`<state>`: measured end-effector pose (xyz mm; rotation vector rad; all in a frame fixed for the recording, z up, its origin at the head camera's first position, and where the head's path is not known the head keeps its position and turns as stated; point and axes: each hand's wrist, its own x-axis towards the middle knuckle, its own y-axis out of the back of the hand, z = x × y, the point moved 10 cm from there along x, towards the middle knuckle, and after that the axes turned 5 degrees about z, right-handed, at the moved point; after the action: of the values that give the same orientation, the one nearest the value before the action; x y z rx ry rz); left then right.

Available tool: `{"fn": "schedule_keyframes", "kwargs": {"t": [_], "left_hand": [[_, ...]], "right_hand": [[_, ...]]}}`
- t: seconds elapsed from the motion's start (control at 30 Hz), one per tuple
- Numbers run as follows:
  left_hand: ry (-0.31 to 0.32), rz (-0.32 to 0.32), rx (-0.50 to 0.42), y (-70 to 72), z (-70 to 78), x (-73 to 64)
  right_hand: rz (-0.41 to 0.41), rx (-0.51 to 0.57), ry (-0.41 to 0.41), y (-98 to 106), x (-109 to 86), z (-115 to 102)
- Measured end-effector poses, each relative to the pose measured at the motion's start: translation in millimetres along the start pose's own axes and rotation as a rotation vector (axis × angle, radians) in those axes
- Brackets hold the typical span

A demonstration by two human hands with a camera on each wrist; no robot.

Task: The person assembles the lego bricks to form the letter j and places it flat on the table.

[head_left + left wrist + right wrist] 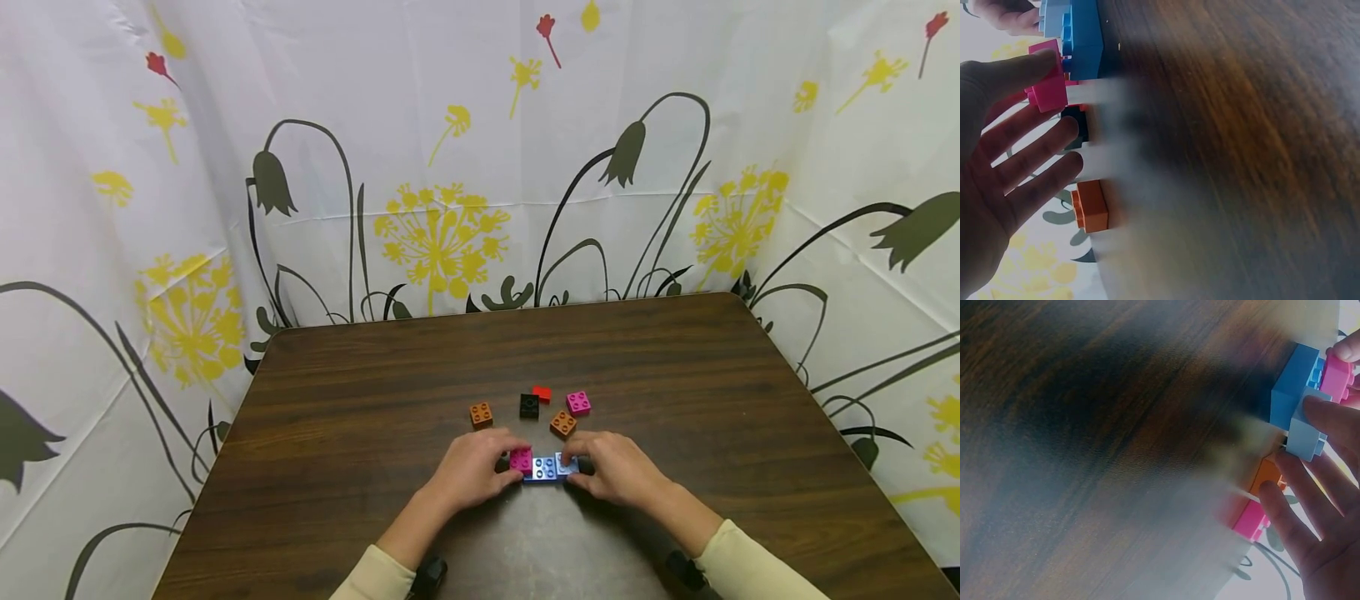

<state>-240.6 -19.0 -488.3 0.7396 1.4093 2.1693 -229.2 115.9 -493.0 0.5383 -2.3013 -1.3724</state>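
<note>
A long blue building brick [542,476] lies on the table between both hands, studs up. At its left end my left hand [471,468] pinches a pink brick [1050,87] between thumb and fingers. That pink brick overhangs the blue one's end, at stud level. On the right, my right hand [618,468] pinches a light blue brick [1304,432], which sits over the blue brick's other end and juts past it. Bare blue studs show between the two upper bricks in the head view. The other fingers of both hands are spread out beyond the bricks.
Behind the hands lie several loose bricks: an orange one [481,415] at left, a black one [529,406], a red one [542,394], a second pink one [578,403] and another orange one [563,424]. The brown wooden table [360,392] meets a flowered curtain [465,150].
</note>
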Motion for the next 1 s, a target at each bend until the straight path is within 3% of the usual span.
{"fn": "schedule_keyframes", "kwargs": {"t": [1.0], "left_hand": [[-0.019, 0.032, 0.093, -2.5, 9.9, -2.9]], "right_hand": [[0.019, 0.006, 0.01, 1.4, -0.3, 0.8]]}}
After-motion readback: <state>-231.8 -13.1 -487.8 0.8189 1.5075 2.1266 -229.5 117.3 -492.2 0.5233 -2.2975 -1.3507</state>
